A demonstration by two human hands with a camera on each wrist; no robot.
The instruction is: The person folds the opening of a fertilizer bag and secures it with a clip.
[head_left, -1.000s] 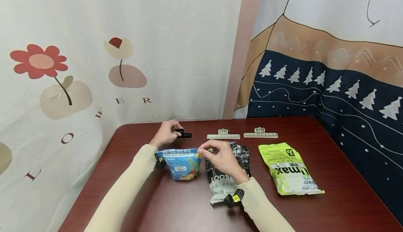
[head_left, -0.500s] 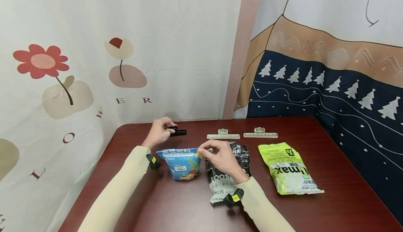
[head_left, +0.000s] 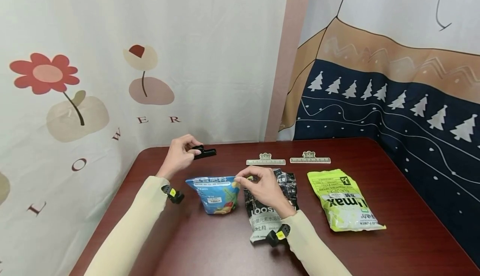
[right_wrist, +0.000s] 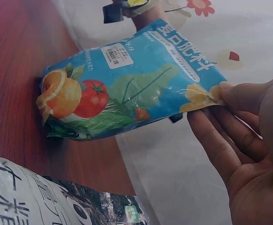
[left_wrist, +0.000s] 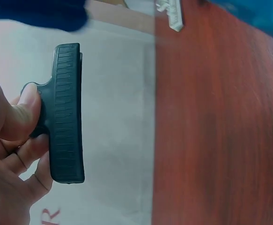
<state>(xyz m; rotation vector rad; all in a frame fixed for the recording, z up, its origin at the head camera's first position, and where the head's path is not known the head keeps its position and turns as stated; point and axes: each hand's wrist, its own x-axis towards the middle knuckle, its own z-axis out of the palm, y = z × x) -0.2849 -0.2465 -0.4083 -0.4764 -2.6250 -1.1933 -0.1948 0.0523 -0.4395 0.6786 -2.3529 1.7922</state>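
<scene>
My left hand (head_left: pixel 179 154) pinches a black bag clip (left_wrist: pixel 67 115) by its handle, raised over the back left of the table. In the left wrist view the clip's long ribbed bar stands out beyond the thumb and fingers. With thumb and fingers my right hand (head_left: pixel 264 188) grips the top right corner of a blue fertilizer bag (right_wrist: pixel 122 84) printed with an orange and a tomato. That bag (head_left: pixel 218 197) stands upright on the table, its top edge pulled up. The clip is apart from the bag, behind and left of it.
A black and white bag (head_left: pixel 262 226) lies under my right forearm. To its right lies a yellow-green bag (head_left: pixel 345 203). Two pale clips (head_left: pixel 265 160) lie side by side at the back of the dark red table (head_left: pixel 210 247), near the curtain wall.
My left hand has lifted the black clip off the back of the table and moved it left and up. The right hand and the blue bag have stayed in place.
</scene>
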